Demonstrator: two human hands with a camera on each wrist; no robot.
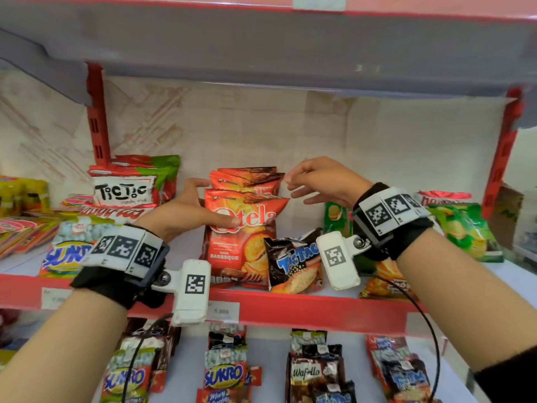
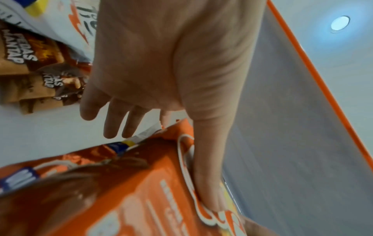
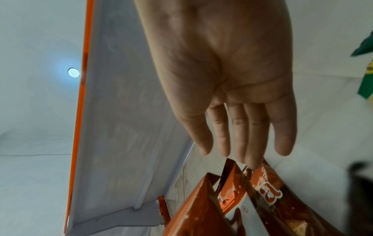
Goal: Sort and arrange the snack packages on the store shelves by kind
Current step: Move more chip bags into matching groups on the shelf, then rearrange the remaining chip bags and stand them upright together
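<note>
Several orange Qtela barbeque bags stand upright in a row at the middle of the shelf. My left hand [image 1: 200,205] holds the front Qtela bag [image 1: 244,234], thumb pressed on its logo and fingers reaching behind its left edge. The left wrist view shows that left hand [image 2: 171,79] with the thumb flat on the front Qtela bag [image 2: 121,191]. My right hand [image 1: 305,184] hovers with loose fingers at the top right corner of the rear Qtela bags [image 1: 250,177]. In the right wrist view, a fingertip of the right hand [image 3: 232,95] touches the tops of the rear Qtela bags [image 3: 242,199].
Tic Tic bags [image 1: 125,190] and a Sukro bag [image 1: 66,251] lie to the left. A black Tic Tac bag [image 1: 293,263] leans against the Qtela row. Green chip bags [image 1: 465,228] sit at right. The upper shelf [image 1: 261,53] hangs close overhead. Below the red shelf edge [image 1: 290,309] stand Wafello packs [image 1: 308,370].
</note>
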